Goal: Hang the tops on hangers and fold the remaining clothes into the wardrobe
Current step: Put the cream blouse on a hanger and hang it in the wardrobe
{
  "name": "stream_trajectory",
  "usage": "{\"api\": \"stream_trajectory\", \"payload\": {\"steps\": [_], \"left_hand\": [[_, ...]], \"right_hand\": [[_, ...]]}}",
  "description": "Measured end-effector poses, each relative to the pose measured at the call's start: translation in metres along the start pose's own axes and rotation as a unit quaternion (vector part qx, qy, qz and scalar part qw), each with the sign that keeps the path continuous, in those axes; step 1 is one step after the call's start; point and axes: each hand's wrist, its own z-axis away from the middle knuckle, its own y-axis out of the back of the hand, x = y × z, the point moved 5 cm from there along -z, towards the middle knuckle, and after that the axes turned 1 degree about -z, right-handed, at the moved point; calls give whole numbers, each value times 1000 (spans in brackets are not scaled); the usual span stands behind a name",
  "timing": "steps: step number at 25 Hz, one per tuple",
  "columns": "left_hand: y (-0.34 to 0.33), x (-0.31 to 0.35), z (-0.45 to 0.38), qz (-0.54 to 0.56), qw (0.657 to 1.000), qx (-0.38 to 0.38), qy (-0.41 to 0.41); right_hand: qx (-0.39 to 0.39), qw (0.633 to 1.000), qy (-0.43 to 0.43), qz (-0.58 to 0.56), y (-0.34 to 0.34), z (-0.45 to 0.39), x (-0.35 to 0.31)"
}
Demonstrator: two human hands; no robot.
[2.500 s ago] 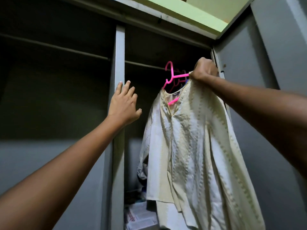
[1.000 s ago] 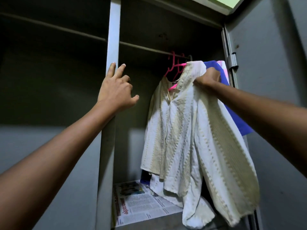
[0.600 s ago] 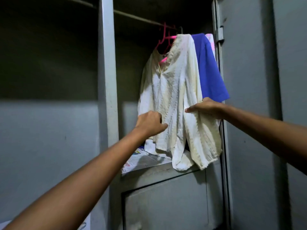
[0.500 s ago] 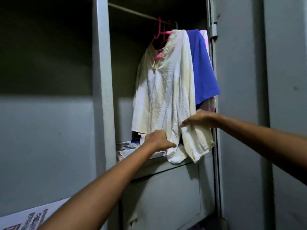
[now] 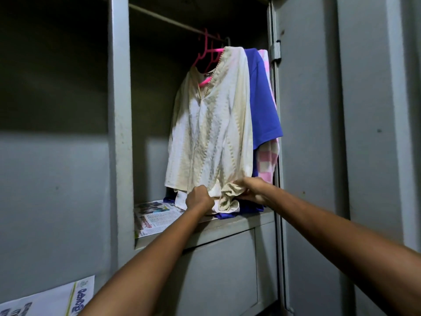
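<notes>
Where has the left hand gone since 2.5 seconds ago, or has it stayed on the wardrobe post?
Yes, it moved. The left hand left the grey post, going rightward and down to grip the cream top's hem above the newspaper-lined shelf.

A newspaper sheet [image 5: 157, 218] is lying flat on the shelf just right of the grey centre post [image 5: 120, 124]; another newspaper [image 5: 52, 299] is lying lower, left of that post.

Dim indoor light from behind the viewer, wardrobe [image 5: 118, 133] top deep in shadow, wide-angle bend at edges, focus fairly sharp
</notes>
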Motion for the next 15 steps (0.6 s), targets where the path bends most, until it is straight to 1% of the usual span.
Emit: {"api": "stream_trajectory", "payload": {"steps": [2,3,4,5,6,7,8,9,11,13,15], "left_hand": [[-13,2,-5,-10,993,-106,-49],[-19,6,-4,-5,987,-138,-80],[-22,11,-3,17,983,-148,-109],[-22,17,0,59,979,-144,-129],[-21,22,3,116,974,-133,-139],[-20,25,7,168,968,-130,-137],[-22,27,12,205,960,-141,-132],[-27,29,18,219,954,-163,-125],[-39,31,30,180,956,-193,-132],[-45,35,45,150,962,-164,-158],[-45,39,63,170,966,-106,-166]], "right_hand": [[-51,991,-46,111,-3,-2,22],[-68,982,-66,161,-4,-2,32],[-85,978,-73,174,-4,0,37],[-110,980,-71,148,-4,-2,40],[-143,982,-72,97,-6,-2,42],[-171,981,-83,33,-7,1,42],[-180,979,-97,-23,-6,5,43],[-174,978,-102,-61,-5,8,44],[-120,987,-72,-79,-2,17,49],[-25,997,-8,-78,4,28,55],[60,994,48,-72,12,44,60]]}}
